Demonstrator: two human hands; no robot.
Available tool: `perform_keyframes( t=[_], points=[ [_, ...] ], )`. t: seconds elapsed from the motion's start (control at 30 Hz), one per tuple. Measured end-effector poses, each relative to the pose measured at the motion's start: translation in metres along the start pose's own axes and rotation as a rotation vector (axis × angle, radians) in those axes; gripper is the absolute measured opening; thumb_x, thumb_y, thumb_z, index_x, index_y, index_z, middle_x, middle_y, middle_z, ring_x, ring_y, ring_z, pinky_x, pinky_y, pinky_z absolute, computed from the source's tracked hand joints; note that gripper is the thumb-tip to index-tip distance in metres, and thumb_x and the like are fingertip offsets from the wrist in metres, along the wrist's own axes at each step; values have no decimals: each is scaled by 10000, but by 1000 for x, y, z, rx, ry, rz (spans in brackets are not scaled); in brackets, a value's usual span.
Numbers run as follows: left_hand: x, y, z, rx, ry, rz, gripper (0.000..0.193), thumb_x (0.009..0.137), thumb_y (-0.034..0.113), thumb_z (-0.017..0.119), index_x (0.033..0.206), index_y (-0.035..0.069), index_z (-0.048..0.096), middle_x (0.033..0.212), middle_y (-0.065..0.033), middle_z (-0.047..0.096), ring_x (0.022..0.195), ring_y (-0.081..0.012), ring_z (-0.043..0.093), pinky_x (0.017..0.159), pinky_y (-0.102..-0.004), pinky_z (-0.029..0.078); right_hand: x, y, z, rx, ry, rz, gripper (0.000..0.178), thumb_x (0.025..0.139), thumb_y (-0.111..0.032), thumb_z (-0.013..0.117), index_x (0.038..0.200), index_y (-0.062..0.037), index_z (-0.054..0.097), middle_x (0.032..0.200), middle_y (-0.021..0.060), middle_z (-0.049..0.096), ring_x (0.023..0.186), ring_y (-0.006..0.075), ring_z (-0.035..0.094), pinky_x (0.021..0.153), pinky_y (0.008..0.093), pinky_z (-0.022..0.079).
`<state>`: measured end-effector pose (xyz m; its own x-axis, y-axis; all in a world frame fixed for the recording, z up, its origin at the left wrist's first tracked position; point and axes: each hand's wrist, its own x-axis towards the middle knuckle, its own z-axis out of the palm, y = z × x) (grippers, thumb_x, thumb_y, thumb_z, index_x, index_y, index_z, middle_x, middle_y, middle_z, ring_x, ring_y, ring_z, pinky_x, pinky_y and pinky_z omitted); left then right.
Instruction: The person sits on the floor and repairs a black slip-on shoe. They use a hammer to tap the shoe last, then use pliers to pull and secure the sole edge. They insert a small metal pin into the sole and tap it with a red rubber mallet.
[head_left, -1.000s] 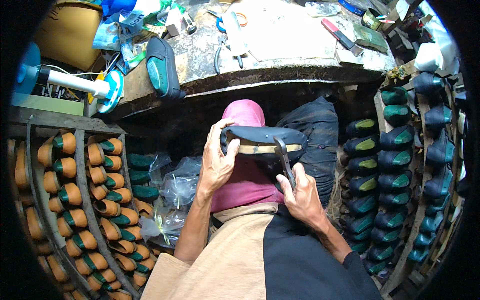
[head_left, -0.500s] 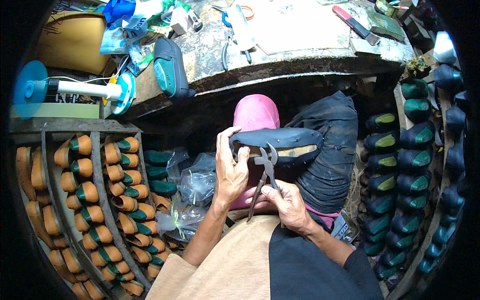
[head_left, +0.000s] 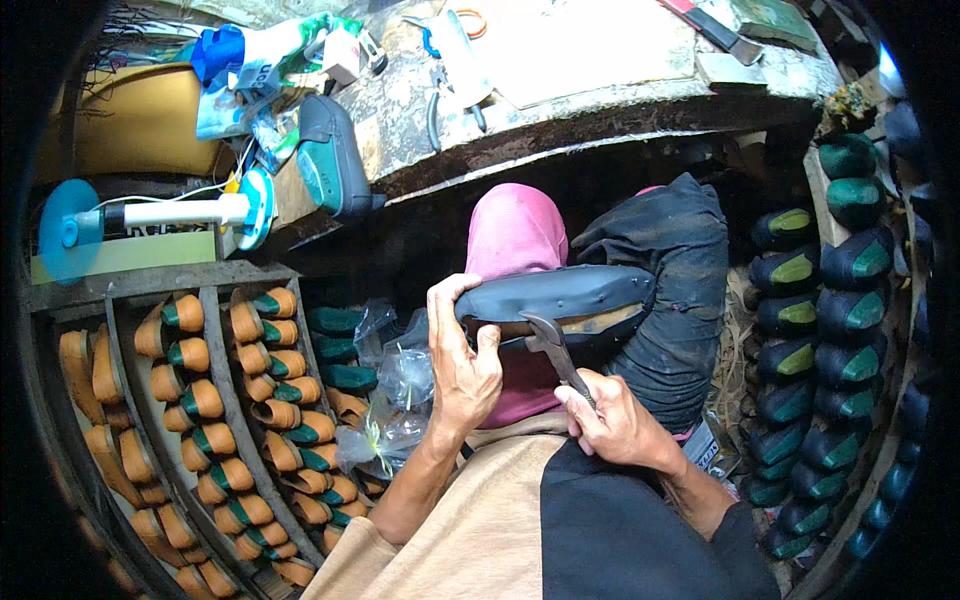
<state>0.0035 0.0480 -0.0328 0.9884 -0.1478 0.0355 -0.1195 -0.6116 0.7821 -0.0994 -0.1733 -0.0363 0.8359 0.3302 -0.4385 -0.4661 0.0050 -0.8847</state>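
Note:
A dark shoe upper (head_left: pixel 545 293) lies across my lap on its side, its tan underside (head_left: pixel 600 323) partly showing toward me. My left hand (head_left: pixel 465 372) is wrapped round its left end, thumb on the near edge. In my right hand (head_left: pixel 622 420) is a pair of metal lasting pincers (head_left: pixel 562 362), fingers closed round the handles. The pincer jaws meet the near edge of the upper, close to my left thumb. I cannot tell how much material is between the jaws.
Ahead stands a worn workbench (head_left: pixel 400 150) with a dark shoe (head_left: pixel 335 160), a red-handled knife (head_left: pixel 712 30) and another pair of pliers (head_left: pixel 433 120). Racks of orange shoes (head_left: pixel 205 385) stand left, dark-green ones (head_left: pixel 850 310) right. Plastic bags (head_left: pixel 405 378) and a white-blue fan (head_left: pixel 180 212) are also left.
The pincers have gone from spread handles to handles drawn together, and their jaws have turned onto the upper's edge. My right hand has shifted right and lower. The whole view has moved slightly.

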Motion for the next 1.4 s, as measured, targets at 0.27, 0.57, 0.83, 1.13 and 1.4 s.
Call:
perform_keyframes(
  t=[0.27,0.57,0.83,1.13,1.4],
  points=[
    [9,1,19,-129,139,-181,495,896,214,994,1277,30,739,1247,-137,723,1171,-309,715,1060,-437,547,13,11,-2,-451,105,-147,265,1161,-181,624,992,21,595,758,318,673,774,553,717,675,610,548],
    [8,-38,20,-49,165,-2,468,933,230,962,1276,27,717,1194,-141,704,1138,-306,713,1046,-428,555,-14,-2,27,-356,411,-217,194,1120,-67,679,961,36,636,761,205,664,677,400,729,626,508,560],
    [16,-50,27,-147,190,-69,453,854,140,954,1226,52,713,1201,-184,704,1160,-429,662,1049,-521,529,93,-58,-43,-532,566,-391,236,1092,-108,725,916,-3,607,697,124,665,616,268,696,609,475,526],
    [18,-56,33,-160,198,-57,472,855,115,929,1257,46,690,1228,-183,675,1195,-426,640,1079,-528,518,257,-142,-193,-904,706,-237,307,1022,-333,802,1218,-103,855,549,42,580,525,150,572,581,421,482],
    [19,-55,35,-161,232,-36,466,861,114,914,1264,46,691,1245,-188,676,1197,-434,640,1084,-518,511,311,-151,-183,-1163,686,-275,349,1016,-335,771,1280,-120,849,782,153,761,741,308,749,744,499,574]
  ],
)
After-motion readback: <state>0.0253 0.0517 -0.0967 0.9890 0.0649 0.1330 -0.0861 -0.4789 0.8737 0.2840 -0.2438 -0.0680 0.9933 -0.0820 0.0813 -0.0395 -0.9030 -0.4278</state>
